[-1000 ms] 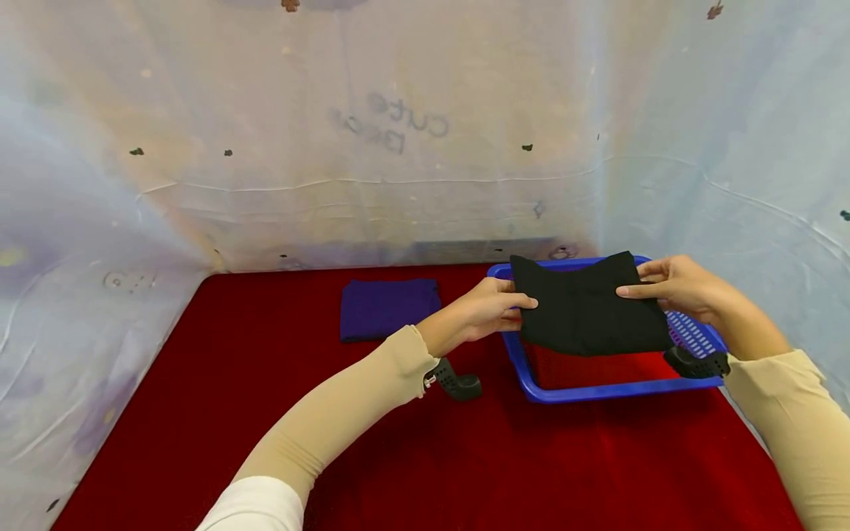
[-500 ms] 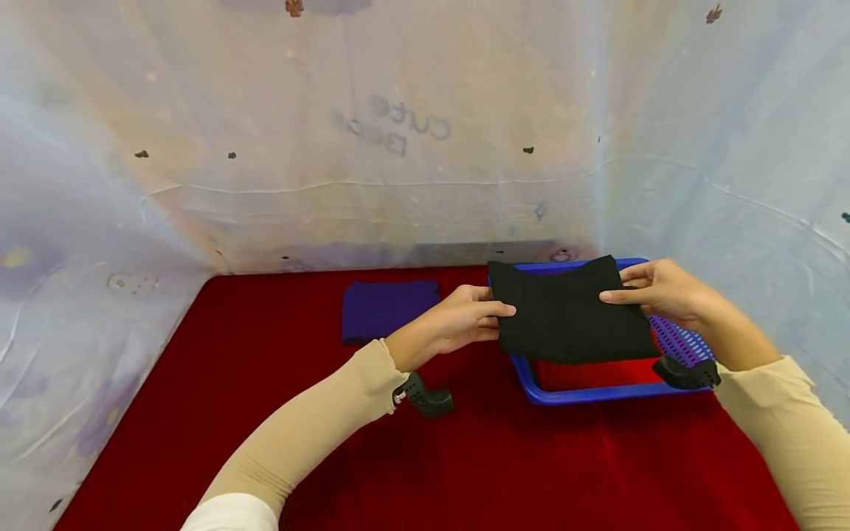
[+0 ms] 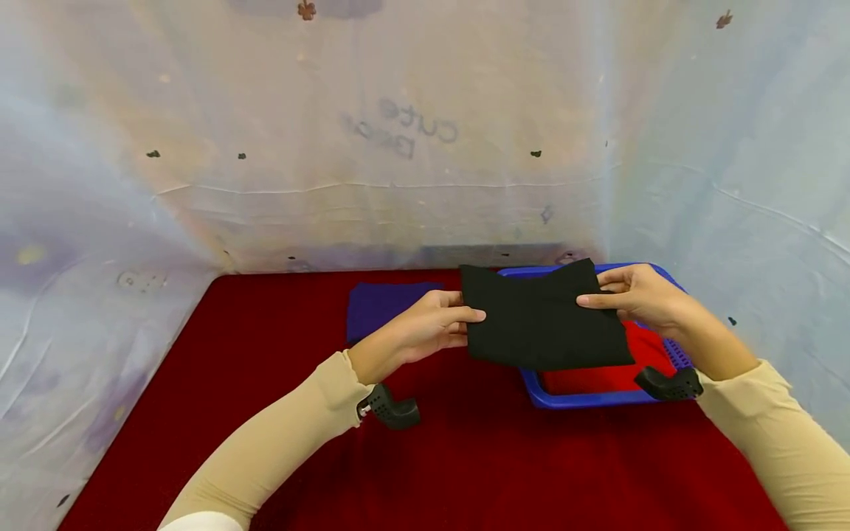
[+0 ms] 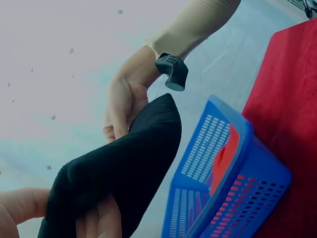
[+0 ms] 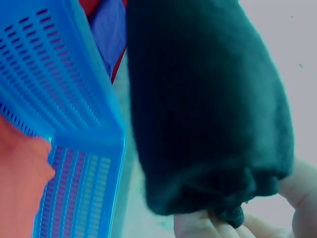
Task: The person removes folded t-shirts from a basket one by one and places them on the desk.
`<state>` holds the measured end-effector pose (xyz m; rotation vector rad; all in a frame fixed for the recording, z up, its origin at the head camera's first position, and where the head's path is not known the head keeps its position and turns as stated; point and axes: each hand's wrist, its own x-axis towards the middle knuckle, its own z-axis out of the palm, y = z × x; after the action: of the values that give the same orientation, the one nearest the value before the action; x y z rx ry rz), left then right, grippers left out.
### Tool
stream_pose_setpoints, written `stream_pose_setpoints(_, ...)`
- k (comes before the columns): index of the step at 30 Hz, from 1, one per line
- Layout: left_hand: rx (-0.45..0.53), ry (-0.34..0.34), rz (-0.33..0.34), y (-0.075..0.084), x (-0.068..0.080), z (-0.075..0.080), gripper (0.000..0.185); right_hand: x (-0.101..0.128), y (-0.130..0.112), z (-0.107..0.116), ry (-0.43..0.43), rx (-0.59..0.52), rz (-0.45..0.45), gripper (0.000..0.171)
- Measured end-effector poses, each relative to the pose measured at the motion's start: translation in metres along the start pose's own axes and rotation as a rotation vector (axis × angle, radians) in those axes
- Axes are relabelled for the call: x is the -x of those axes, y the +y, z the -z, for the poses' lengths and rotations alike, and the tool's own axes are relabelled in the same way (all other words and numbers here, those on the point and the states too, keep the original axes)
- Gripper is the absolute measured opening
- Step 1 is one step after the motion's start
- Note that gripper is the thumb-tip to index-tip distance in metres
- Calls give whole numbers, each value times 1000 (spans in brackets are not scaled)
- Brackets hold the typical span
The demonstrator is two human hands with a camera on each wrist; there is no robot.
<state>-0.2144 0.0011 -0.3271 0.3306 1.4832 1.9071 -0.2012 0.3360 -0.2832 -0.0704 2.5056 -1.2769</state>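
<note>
A folded black cloth [image 3: 541,321] hangs flat in the air, raised above the left edge of a blue basket [image 3: 584,398], pinched at its left side by the left hand [image 3: 425,332] and at its right side by the right hand [image 3: 634,295]

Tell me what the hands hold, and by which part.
Both hold the folded black cloth: left hand pinches its left edge, right hand its right edge.
</note>
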Motion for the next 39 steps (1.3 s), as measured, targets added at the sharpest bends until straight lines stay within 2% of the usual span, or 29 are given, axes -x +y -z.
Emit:
stream_pose_setpoints(17,-56,38,-55,6,44,30,46,-13,-23,-36,-26,-84,58,80)
stream_pose_setpoints(27,-64,30,-87,-3,69,54,46,-18,-36,-59,-74,-148,97,81)
stream_pose_setpoints(39,-89,107,-112,-9,107,80,47,-27,-49,-97,-107,-223,125,78)
